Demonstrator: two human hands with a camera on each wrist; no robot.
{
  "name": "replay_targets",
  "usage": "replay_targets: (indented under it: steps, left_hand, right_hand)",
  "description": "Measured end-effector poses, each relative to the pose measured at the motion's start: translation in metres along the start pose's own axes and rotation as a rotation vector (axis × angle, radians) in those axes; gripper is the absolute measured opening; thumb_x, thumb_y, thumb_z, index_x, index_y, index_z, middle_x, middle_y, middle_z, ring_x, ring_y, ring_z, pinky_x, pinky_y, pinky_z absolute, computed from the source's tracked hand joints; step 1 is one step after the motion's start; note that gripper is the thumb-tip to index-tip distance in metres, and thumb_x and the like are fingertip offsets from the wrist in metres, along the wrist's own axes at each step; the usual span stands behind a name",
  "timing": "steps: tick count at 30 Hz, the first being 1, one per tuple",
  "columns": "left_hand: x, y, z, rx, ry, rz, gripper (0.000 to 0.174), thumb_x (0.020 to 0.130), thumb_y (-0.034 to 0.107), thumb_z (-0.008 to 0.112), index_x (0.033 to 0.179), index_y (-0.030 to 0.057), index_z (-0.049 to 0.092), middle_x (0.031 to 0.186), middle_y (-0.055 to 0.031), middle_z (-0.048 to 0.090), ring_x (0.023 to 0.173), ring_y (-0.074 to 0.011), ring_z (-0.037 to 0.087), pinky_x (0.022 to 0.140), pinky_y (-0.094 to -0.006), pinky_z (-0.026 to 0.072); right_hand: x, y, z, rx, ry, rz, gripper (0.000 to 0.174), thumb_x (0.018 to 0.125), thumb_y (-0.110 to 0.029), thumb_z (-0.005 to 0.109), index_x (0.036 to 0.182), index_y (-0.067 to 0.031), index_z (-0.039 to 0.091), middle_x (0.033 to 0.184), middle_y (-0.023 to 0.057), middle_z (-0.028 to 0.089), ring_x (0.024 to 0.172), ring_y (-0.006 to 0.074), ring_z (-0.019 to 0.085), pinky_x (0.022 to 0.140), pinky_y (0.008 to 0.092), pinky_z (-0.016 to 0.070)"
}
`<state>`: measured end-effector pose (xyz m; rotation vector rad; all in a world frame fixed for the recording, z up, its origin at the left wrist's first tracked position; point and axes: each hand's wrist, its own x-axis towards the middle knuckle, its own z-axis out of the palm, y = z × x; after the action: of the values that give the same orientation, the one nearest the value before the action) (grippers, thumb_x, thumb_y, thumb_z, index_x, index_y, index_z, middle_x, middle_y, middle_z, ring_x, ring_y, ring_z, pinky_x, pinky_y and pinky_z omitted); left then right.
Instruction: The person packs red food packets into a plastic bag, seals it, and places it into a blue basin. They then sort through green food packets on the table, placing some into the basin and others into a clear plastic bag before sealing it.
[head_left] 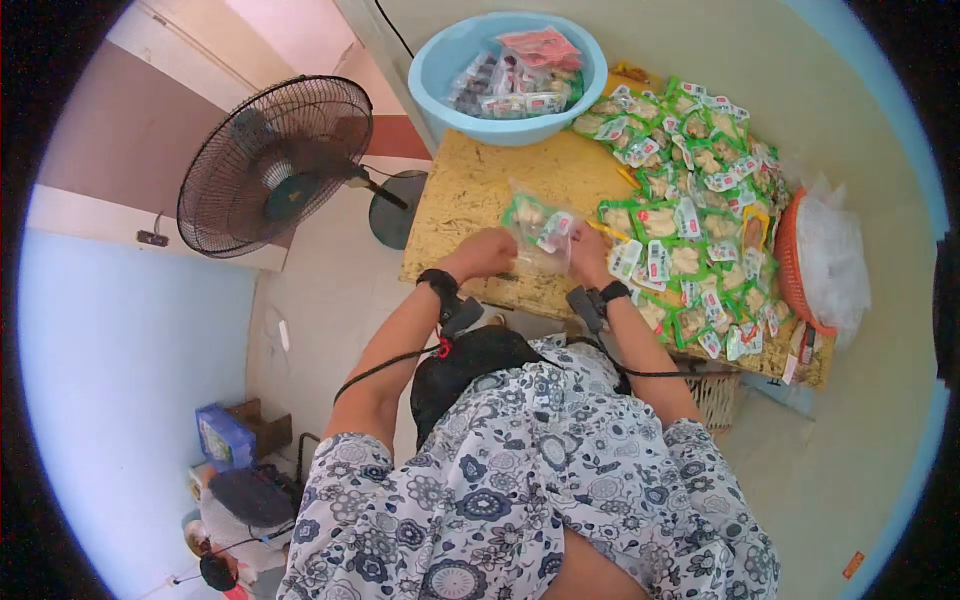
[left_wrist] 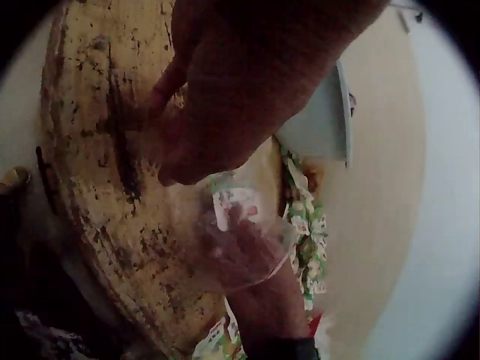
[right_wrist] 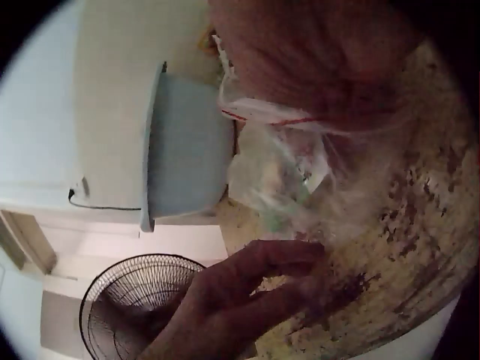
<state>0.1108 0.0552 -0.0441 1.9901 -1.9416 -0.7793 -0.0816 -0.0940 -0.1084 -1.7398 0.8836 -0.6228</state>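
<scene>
Low over the front of the yellow table, a clear plastic bag [head_left: 545, 262] surrounds a green-edged food packet [head_left: 528, 212] with a white label. The left hand [head_left: 485, 253] is at the bag's left side; its thumb and fingers [right_wrist: 296, 259] pinch the film near the edge. From the right, the right hand [head_left: 590, 255] reaches into the bag, whose red-striped mouth [right_wrist: 262, 112] lies by that hand. Through the film, its curled fingers [left_wrist: 238, 225] show against the labelled packet; their exact grip is blurred. Many similar packets [head_left: 685, 220] lie piled to the right.
A blue basin [head_left: 425, 85] with bagged packets stands at the table's back left. An orange basket [head_left: 790, 265] of clear bags is at the right edge. Left of the worn yellow table [head_left: 465, 185] stands a floor fan [head_left: 290, 185]. Another person [head_left: 240, 530] is at the lower left.
</scene>
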Motion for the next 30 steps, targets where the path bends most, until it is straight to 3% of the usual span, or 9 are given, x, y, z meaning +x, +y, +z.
replay_targets:
  steps: [3, 9, 11, 15, 19, 23, 25, 27, 30]
  left_hand:
    - [-0.006, -0.009, -0.001, -0.123, 0.086, 0.056, 0.037, 0.074, 0.02, 0.068, 0.11, 0.01, 0.067, 0.103, -0.0158, 0.061, 0.096, -0.0349, 0.06, 0.083, -0.0432, 0.0489]
    - [-0.01, 0.013, -0.004, -0.177, 0.179, -0.091, 0.037, 0.077, 0.019, 0.063, 0.112, 0.0073, 0.063, 0.099, -0.017, 0.064, 0.092, -0.0358, 0.062, 0.079, -0.0424, 0.0495]
    - [-0.007, 0.014, -0.005, -0.208, 0.206, -0.237, 0.035, 0.078, 0.02, 0.062, 0.111, 0.0065, 0.063, 0.095, -0.0162, 0.066, 0.09, -0.0364, 0.063, 0.078, -0.0424, 0.0497]
    - [-0.009, 0.001, 0.0, -0.155, 0.353, -0.317, 0.039, 0.08, 0.032, 0.07, 0.108, 0.0063, 0.06, 0.091, -0.0164, 0.067, 0.084, -0.0346, 0.065, 0.075, -0.0431, 0.0511]
    - [-0.004, 0.007, -0.012, -0.179, 0.437, -0.418, 0.041, 0.081, 0.034, 0.069, 0.105, 0.0018, 0.061, 0.094, -0.0203, 0.067, 0.085, -0.0359, 0.065, 0.074, -0.0428, 0.051]
    - [0.011, 0.005, -0.007, -0.152, 0.663, -0.39, 0.041, 0.078, 0.031, 0.071, 0.103, -0.0001, 0.061, 0.093, -0.0213, 0.067, 0.083, -0.0354, 0.065, 0.072, -0.0427, 0.0504]
    - [0.022, 0.009, -0.008, -0.236, 0.603, -0.42, 0.036, 0.075, 0.028, 0.071, 0.095, 0.0, 0.063, 0.087, -0.02, 0.067, 0.077, -0.0352, 0.064, 0.068, -0.0423, 0.0498]
    - [0.03, 0.009, -0.007, -0.265, 0.518, -0.429, 0.03, 0.072, 0.025, 0.071, 0.087, 0.0001, 0.064, 0.079, -0.0181, 0.066, 0.071, -0.0333, 0.064, 0.065, -0.0415, 0.0492]
    - [0.033, 0.007, -0.005, -0.342, 0.349, -0.316, 0.022, 0.069, 0.02, 0.071, 0.076, 0.0004, 0.064, 0.068, -0.0145, 0.063, 0.063, -0.0274, 0.062, 0.06, -0.0391, 0.048]
  right_hand:
    - [-0.003, -0.017, -0.015, -0.321, -0.182, 0.073, 0.034, 0.074, -0.033, 0.078, 0.086, -0.0022, 0.07, 0.079, 0.0153, 0.069, 0.074, 0.03, 0.066, 0.068, 0.0398, 0.051]
    - [0.001, -0.03, -0.006, -0.392, -0.187, 0.022, 0.032, 0.079, -0.033, 0.074, 0.084, -0.0019, 0.07, 0.082, 0.0154, 0.071, 0.071, 0.0282, 0.068, 0.063, 0.0395, 0.0513]
    - [0.007, 0.022, 0.011, -0.027, -0.076, 0.006, 0.032, 0.08, -0.033, 0.074, 0.083, -0.0016, 0.07, 0.08, 0.0148, 0.071, 0.07, 0.0271, 0.069, 0.062, 0.0392, 0.0516]
    - [-0.016, -0.029, 0.004, 0.544, -0.087, 0.35, 0.018, 0.089, -0.013, 0.069, 0.1, -0.0008, 0.064, 0.083, 0.0074, 0.069, 0.064, 0.0164, 0.065, 0.051, 0.0272, 0.0497]
    - [0.005, 0.019, 0.012, -0.043, -0.02, 0.066, 0.018, 0.089, -0.014, 0.069, 0.101, -0.0011, 0.065, 0.087, 0.0073, 0.07, 0.067, 0.0146, 0.066, 0.053, 0.0281, 0.0504]
    - [0.017, 0.058, 0.022, -0.056, -0.014, -0.047, 0.018, 0.088, -0.015, 0.069, 0.101, -0.0022, 0.067, 0.086, 0.0076, 0.07, 0.065, 0.0136, 0.064, 0.053, 0.0289, 0.0495]
    - [0.014, 0.037, 0.015, -0.019, -0.039, 0.026, 0.02, 0.087, -0.021, 0.07, 0.096, -0.0031, 0.067, 0.084, 0.0086, 0.07, 0.066, 0.0167, 0.065, 0.055, 0.0311, 0.0497]
    - [-0.013, -0.059, -0.007, 0.061, -0.096, 0.156, 0.028, 0.083, -0.031, 0.072, 0.089, -0.0042, 0.067, 0.081, 0.0099, 0.069, 0.069, 0.023, 0.066, 0.059, 0.0347, 0.0508]
    - [-0.013, -0.048, -0.009, -0.207, 0.007, -0.158, 0.025, 0.087, -0.029, 0.068, 0.088, -0.0037, 0.067, 0.079, 0.0077, 0.069, 0.063, 0.0197, 0.065, 0.054, 0.0317, 0.0497]
